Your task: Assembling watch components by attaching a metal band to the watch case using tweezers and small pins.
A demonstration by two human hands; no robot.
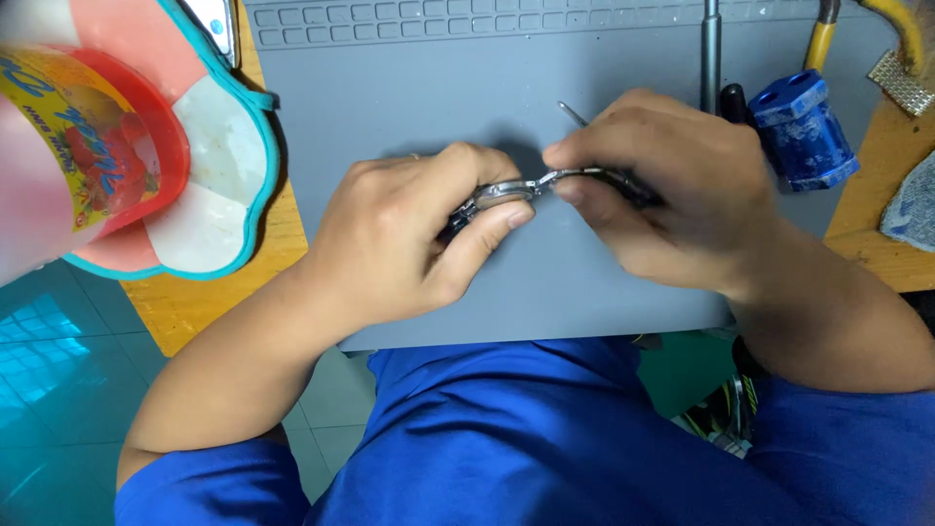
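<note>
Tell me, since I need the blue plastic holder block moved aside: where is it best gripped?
Grip the blue plastic holder block across its flat side faces, coming from above and the person's right. The right hand sits close on its other side, and yellow-handled tools rise behind it.

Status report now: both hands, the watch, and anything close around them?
Left hand pinches the watch case. Right hand grips the metal band. Both over the grey mat. Blue holder and thin metal tool just beyond right hand.
</note>
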